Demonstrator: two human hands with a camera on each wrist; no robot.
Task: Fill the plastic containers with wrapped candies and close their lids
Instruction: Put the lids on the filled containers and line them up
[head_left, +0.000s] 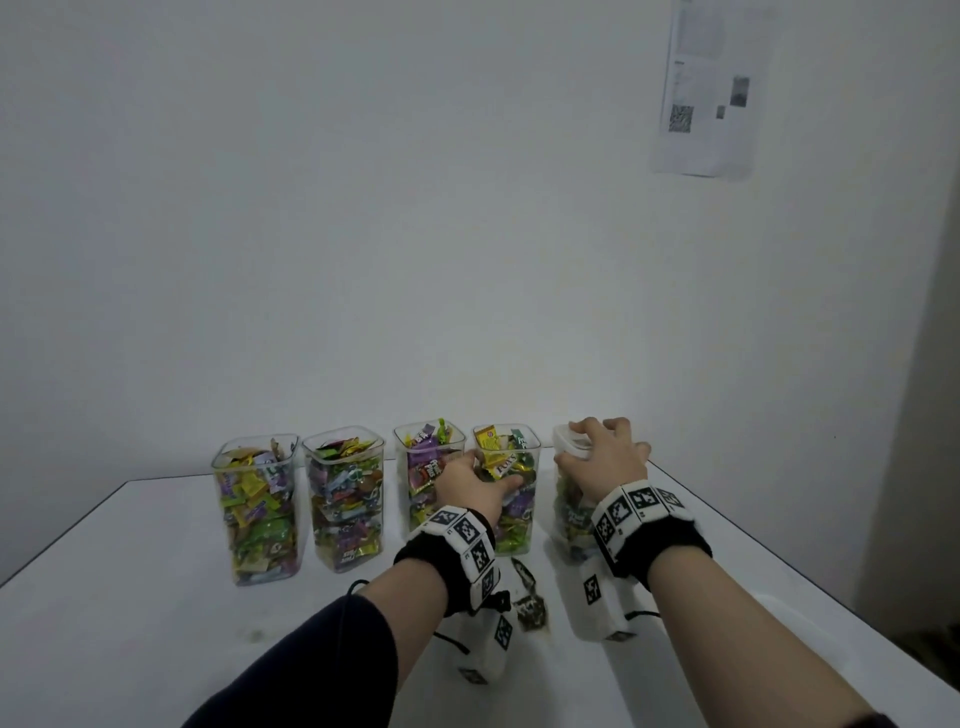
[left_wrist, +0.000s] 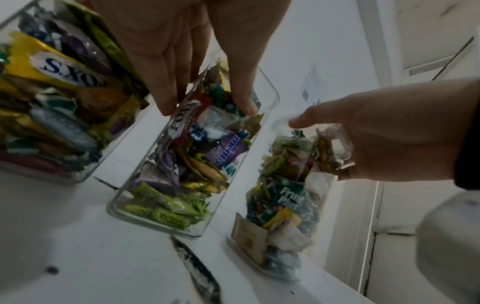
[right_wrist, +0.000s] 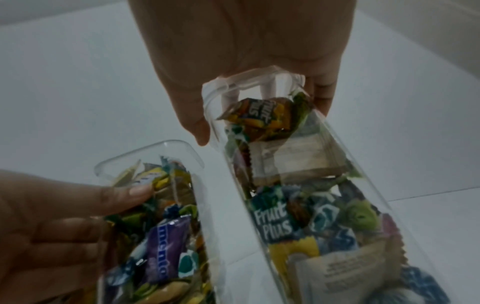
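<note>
1. 5 clear plastic containers stand in a row on the white table (head_left: 156, 530), all packed with wrapped candies (head_left: 254, 499), so filling looks done and lidding is the step in hand.
2. The right hand (head_left: 605, 457) sits on top of the rightmost container (head_left: 569, 514), fingers curled over the white lid (head_left: 566, 441) and down its edges. I judge it presses the lid onto the rim.
3. The left hand (head_left: 475, 483) rests against the 4th container (head_left: 511, 499), fingers fairly straight and slightly apart, thumb on the near wall. It probably steadies this neighbour, which stands just beside the one being capped.
4. The 4th container and the 3 to its left show open mouths, with wrappers poking above the rims. No spare lids show.
5. Protruding wrappers could stop a lid seating, so they likely need tucking down first.
</note>
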